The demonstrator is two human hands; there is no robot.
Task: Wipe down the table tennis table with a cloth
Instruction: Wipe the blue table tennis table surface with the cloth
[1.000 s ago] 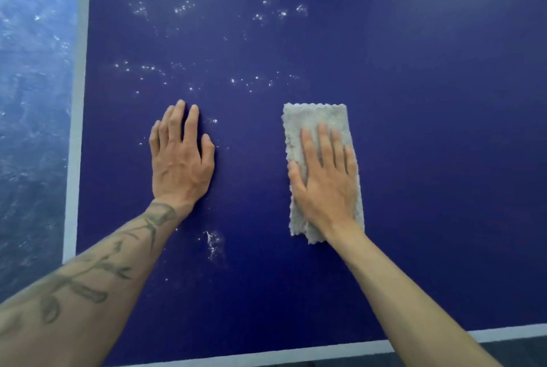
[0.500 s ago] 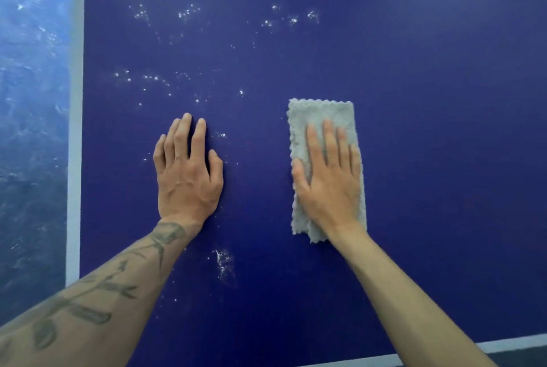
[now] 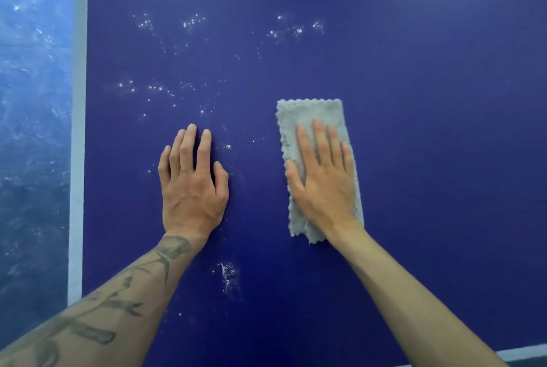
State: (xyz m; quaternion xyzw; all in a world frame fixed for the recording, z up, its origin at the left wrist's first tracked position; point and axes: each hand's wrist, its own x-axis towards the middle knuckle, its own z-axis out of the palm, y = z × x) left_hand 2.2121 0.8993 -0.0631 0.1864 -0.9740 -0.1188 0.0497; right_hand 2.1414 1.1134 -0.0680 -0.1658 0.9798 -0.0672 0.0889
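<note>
Two hands lie flat on the blue desk (image 3: 444, 144). The right hand (image 3: 325, 186) presses palm-down on the grey cloth (image 3: 309, 113), fingers straight and slightly fanned, thumb near the cloth's left edge; it pinches nothing. The cloth is a folded rectangle under that hand. Its long axis runs away from the person, its wavy far edge shows beyond the fingertips, and its near end pokes out beside the wrist.

The left hand (image 3: 192, 189) rests bare on the desk, fingers straight and close together, apart from the cloth on its left.

Everything left to wipe in view lies to the cloth's left. White specks (image 3: 154, 90) scatter ahead of the left hand, with a farther row beyond them reaching across to just ahead of the cloth. A smear (image 3: 226, 273) sits nearer the person, between the two forearms. To the right of the cloth the desk looks free of marks.

The coming stroke probably goes left or forward-left. A leftward stroke would lead with the cloth's long side and clear a broad band. The left hand sits in that path and would likely have to lift.
</note>
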